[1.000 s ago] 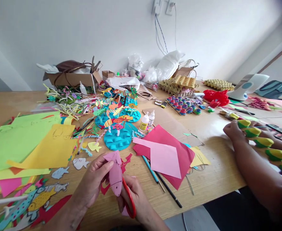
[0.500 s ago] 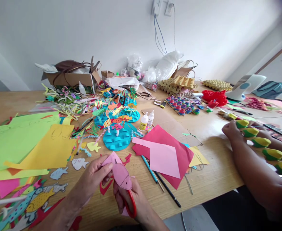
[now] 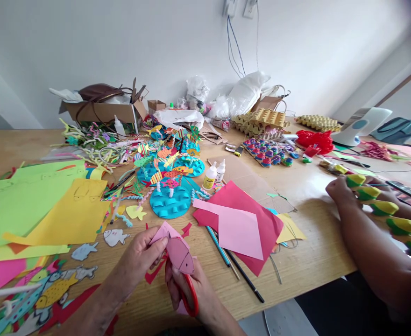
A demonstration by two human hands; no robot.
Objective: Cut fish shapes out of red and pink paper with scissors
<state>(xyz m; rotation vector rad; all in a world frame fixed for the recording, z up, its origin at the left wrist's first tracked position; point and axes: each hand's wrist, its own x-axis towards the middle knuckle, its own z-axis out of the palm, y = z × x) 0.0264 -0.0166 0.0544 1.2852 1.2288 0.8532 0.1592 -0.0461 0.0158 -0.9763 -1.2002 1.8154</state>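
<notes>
Pink paper fish shape (image 3: 180, 256) with dark drawn outline, eye and gill line is sitting between both hands, above the wooden table (image 3: 310, 261) near its front edge. Left grip: left hand (image 3: 140, 254) is pinching the tail end, thumb clamping it against the fingers. Right grip: right hand (image 3: 205, 289) is clamping on the red-handled scissors (image 3: 194, 298); blades are hiding behind the paper, so cannot tell if they are apart. Versus one second ago: fish is no longer hanging nearly upright, it is slanting, snout pointing down-right and covering part of the right hand. Versus half a second ago: it is keeping almost the same slant. Flat pink paper sheet (image 3: 240, 233) is still lying on the red paper sheet (image 3: 272, 226). Far right, another person's hand (image 3: 343, 190) is staying beside a row of pointed yellow-and-green pieces (image 3: 384, 206).
</notes>
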